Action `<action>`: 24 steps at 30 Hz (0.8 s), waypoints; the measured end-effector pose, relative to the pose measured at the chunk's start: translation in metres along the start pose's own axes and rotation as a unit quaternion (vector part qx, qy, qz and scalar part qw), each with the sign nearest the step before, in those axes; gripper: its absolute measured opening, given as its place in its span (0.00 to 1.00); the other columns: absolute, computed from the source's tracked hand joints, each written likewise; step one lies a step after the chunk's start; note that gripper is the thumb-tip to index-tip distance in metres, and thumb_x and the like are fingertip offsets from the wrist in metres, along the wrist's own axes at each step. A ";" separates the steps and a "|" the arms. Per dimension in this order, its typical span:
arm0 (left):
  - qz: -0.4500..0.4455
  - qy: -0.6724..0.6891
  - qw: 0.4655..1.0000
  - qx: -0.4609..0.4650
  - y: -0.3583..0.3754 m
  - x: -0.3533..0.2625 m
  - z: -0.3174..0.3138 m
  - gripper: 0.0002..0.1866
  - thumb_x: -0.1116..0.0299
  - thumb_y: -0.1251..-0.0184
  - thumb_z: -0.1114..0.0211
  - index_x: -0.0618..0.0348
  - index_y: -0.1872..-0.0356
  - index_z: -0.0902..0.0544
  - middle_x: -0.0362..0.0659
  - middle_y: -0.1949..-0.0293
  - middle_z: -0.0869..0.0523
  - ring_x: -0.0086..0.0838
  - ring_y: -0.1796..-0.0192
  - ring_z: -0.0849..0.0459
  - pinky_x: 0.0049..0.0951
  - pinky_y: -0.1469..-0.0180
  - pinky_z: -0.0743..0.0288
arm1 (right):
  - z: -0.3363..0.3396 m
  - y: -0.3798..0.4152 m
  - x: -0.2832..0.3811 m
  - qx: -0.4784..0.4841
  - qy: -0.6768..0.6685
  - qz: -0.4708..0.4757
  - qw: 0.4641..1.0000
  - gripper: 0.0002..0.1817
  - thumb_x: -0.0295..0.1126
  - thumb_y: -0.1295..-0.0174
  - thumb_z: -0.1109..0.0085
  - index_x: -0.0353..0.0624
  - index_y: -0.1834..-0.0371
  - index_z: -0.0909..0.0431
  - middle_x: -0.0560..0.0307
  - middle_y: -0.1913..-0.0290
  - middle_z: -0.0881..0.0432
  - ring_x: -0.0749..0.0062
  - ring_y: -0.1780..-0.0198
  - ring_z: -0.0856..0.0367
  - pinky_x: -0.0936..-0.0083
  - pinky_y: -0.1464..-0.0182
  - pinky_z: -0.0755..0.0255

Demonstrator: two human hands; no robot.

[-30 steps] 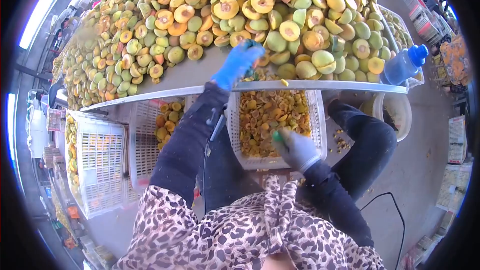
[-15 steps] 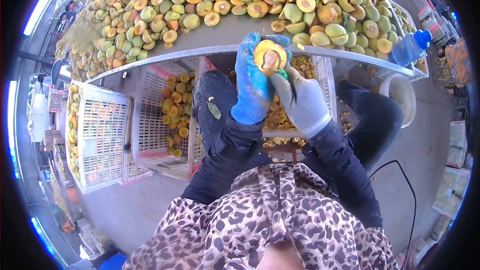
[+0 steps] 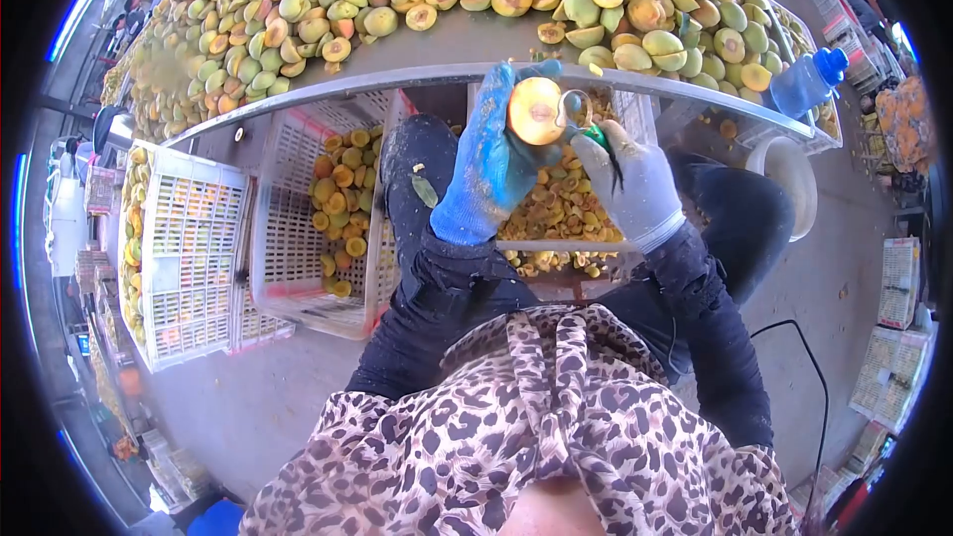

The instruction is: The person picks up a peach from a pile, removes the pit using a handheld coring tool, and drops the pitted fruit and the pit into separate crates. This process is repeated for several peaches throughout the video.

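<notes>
My left hand (image 3: pixel 481 164), in a blue glove, holds a peach half (image 3: pixel 536 110) with its yellow cut face turned up. A round reddish-brown middle shows in that face. In a pale grey glove, my right hand (image 3: pixel 633 179) grips a pitting knife (image 3: pixel 594 133) by its green handle. The knife's thin curved metal loop is right at the right-hand edge of the peach half. Both hands are close to the table's metal rim (image 3: pixel 397 78), over a crate (image 3: pixel 573 246) of fruit scraps between my legs.
Halved peaches (image 3: pixel 298 10) are heaped on the table ahead. A blue bottle (image 3: pixel 809 79) stands at its right corner, above a white bucket (image 3: pixel 791 189). To the left are a white crate (image 3: pixel 288 278) with peach halves inside and another crate (image 3: pixel 194 253). A black cable (image 3: pixel 822 377) runs along the floor.
The knife loop has moved from over the peach half's middle to its right edge, my right hand shifting right. The ragged centre now looks smooth and round.
</notes>
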State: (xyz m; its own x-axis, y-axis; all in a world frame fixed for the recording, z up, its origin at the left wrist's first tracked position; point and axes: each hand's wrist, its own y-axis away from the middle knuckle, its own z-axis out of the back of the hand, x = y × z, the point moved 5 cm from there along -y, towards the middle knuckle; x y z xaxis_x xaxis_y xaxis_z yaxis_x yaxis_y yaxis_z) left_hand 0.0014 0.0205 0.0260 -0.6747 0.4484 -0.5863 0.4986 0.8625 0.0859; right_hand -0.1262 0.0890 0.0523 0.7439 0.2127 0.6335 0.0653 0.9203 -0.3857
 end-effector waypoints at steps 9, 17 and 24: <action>-0.139 -0.262 0.955 0.013 0.014 -0.003 -0.009 0.26 0.48 0.27 0.50 0.66 0.49 0.27 0.47 0.58 0.16 0.28 0.56 0.18 0.27 0.48 0.25 | -0.010 0.004 0.019 0.073 0.102 0.023 0.992 0.19 0.48 0.34 0.47 0.40 0.69 0.28 0.45 0.83 0.22 0.48 0.81 0.22 0.56 0.78 0.30; -0.098 -0.477 0.859 0.158 0.001 -0.009 0.019 0.27 0.55 0.26 0.48 0.66 0.37 0.34 0.44 0.55 0.17 0.26 0.54 0.20 0.28 0.42 0.29 | -0.003 0.019 0.023 0.170 0.165 0.014 0.971 0.19 0.47 0.35 0.46 0.38 0.64 0.27 0.46 0.84 0.23 0.50 0.79 0.21 0.59 0.77 0.29; 0.066 -0.401 0.904 0.131 0.002 0.010 0.036 0.26 0.53 0.24 0.54 0.65 0.39 0.30 0.44 0.57 0.17 0.24 0.56 0.19 0.24 0.45 0.28 | -0.011 0.029 0.014 0.222 0.140 -0.002 0.965 0.20 0.47 0.34 0.47 0.38 0.65 0.26 0.44 0.82 0.22 0.49 0.78 0.20 0.58 0.75 0.28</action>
State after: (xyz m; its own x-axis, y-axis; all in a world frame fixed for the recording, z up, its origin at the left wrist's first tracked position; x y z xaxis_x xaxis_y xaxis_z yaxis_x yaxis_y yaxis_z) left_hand 0.0156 0.0181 -0.0086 -0.0409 0.1388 -0.9895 0.7288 0.6815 0.0655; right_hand -0.1067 0.1152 0.0422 0.8991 0.1690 0.4039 -0.1763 0.9842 -0.0194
